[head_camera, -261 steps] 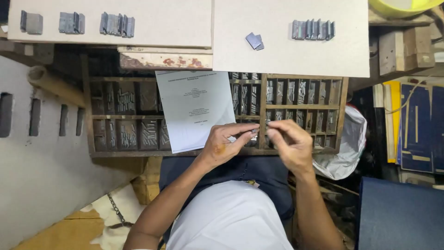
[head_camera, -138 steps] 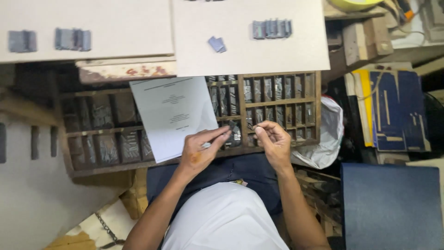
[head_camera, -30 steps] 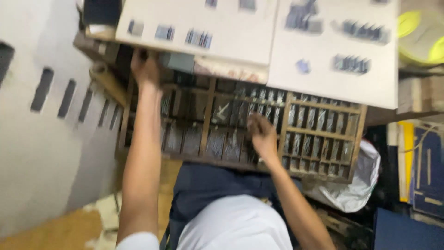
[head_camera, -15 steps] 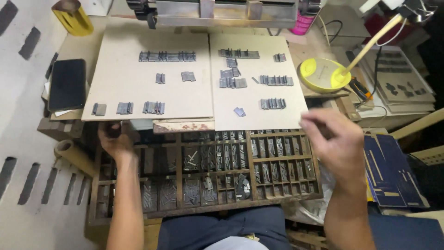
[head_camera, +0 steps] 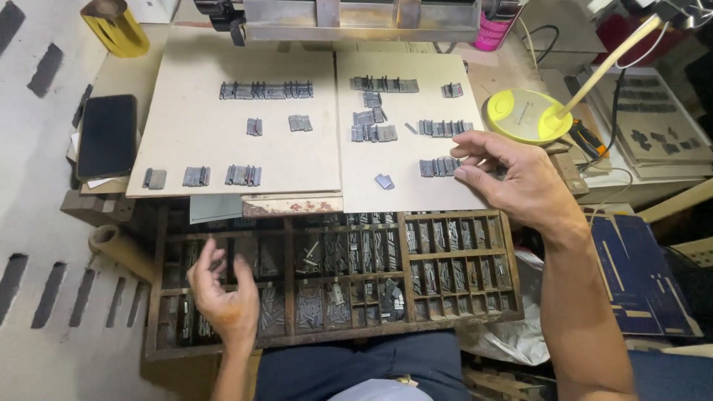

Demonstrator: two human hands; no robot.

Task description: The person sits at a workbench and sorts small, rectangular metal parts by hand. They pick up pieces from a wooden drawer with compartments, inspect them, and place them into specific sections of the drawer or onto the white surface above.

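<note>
Grey metal type pieces fill the compartments of a wooden type case [head_camera: 460, 323] that rests across the person's lap, below the tabletop [head_camera: 520, 74]. The left hand [head_camera: 223, 297] hovers palm up over the case's left compartments, fingers loosely curled and holding nothing that shows. The right hand [head_camera: 520, 178] reaches over the right cardboard sheet [head_camera: 416, 197], fingers spread and empty, its fingertips just beside a short row of type [head_camera: 440, 166]. A single loose type piece [head_camera: 384, 181] lies near that row. The left cardboard sheet [head_camera: 193, 141] carries more grouped rows. A black phone [head_camera: 108, 137] lies left of it, and a yellow lamp base [head_camera: 523, 116] stands just behind the right hand
</note>
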